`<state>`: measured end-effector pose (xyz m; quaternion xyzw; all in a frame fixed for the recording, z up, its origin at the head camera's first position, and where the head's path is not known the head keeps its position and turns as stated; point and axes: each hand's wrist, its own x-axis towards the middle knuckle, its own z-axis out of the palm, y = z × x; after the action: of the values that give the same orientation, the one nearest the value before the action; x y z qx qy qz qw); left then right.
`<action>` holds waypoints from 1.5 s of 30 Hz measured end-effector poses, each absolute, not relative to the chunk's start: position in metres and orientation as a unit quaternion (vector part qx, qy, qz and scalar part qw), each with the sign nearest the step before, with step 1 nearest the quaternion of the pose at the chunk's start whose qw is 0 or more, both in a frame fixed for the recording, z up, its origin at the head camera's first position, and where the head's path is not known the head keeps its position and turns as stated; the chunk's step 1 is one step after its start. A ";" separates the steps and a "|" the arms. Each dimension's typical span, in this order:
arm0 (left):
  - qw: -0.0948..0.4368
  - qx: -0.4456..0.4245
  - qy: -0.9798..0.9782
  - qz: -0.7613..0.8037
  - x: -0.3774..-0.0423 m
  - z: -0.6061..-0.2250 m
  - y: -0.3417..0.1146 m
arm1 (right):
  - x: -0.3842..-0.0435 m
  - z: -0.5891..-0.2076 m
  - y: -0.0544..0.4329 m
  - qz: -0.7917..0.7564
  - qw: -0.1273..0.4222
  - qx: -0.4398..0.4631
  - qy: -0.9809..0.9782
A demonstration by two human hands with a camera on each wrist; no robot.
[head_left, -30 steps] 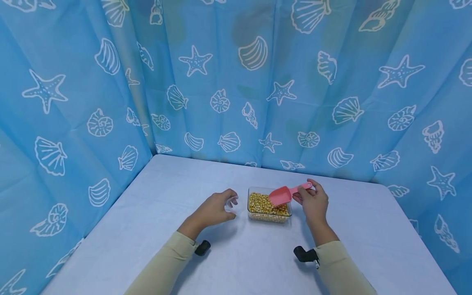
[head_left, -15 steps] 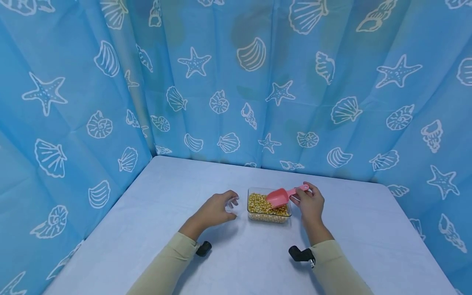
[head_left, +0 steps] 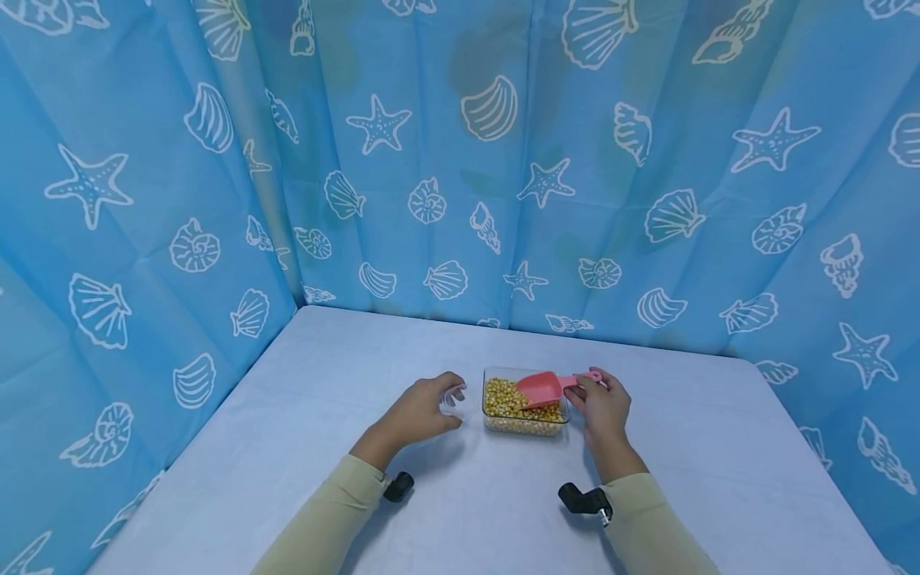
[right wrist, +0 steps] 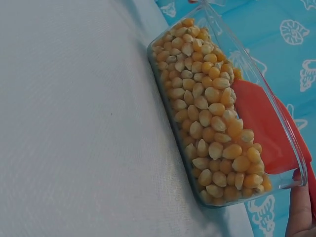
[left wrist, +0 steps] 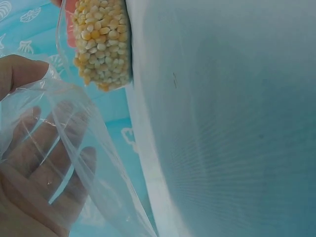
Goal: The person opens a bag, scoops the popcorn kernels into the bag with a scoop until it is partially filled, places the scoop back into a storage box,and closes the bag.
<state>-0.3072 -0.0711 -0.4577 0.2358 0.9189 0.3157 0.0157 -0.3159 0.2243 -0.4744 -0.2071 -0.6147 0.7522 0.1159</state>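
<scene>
A clear rectangular container (head_left: 490, 427) of yellow corn kernels (head_left: 503, 397) stands on the table between both hands. My right hand (head_left: 606, 409) grips the handle of a pink scoop (head_left: 541, 389), whose blade dips into the kernels at the right side. The right wrist view shows the scoop's red-looking blade (right wrist: 261, 126) through the container wall. To the left, my left hand (head_left: 413, 409) holds a clear plastic bag (left wrist: 116, 180), its fingers and thumb curved around the bag's mouth. Through the film its fingers show in the left wrist view.
A white cloth covers the table (head_left: 345, 343). Blue curtains (head_left: 431, 120) printed with shells and starfish hang behind and along both sides. Black wrist mounts (head_left: 584, 500) stick out from the sleeves above the tabletop.
My right hand has moved slightly left and lowered the scoop's handle, so the scoop lies flatter and its blade sits lower in the kernels. The left hand with the bag has barely moved.
</scene>
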 end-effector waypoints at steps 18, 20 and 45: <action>0.023 0.229 0.920 0.317 -0.312 -0.458 -0.061 | -0.317 -0.471 0.231 0.812 0.096 -0.239 -0.524; 0.024 0.228 0.920 0.318 -0.312 -0.458 -0.060 | -0.317 -0.467 0.230 0.812 0.097 -0.234 -0.525; 0.022 0.207 0.929 0.307 -0.313 -0.459 -0.050 | -0.315 -0.440 0.186 0.803 0.087 -0.154 -0.569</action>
<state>-0.3132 -0.0503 -0.4592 0.2068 0.9288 0.3068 0.0224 -0.3147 0.1855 -0.4398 -0.1536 -0.5689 0.8033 0.0866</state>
